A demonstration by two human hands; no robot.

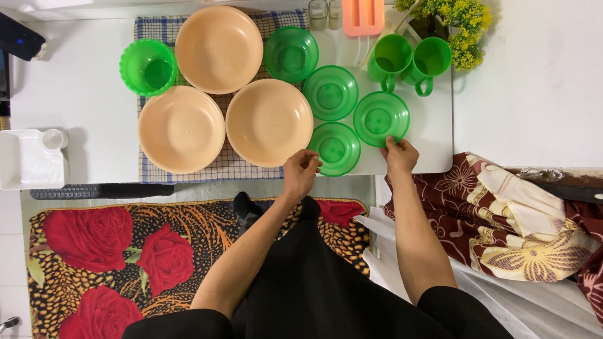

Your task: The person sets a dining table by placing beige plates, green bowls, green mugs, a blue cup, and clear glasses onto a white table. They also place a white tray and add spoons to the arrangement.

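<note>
Hands pinch rims of glossy round green plastic saucers.

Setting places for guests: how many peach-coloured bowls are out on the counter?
3. One bowl lies at the back of the checked cloth, one front left, one front right beside the left hand. None looks hidden.

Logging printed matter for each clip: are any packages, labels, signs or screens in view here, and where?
None that can be told as such.
Dark device: far left edge of the white counter, flat, black, one small blue light; whether it has a screen cannot be told.
White tray: left of the checked cloth, rectangular, plain, no label.
</note>
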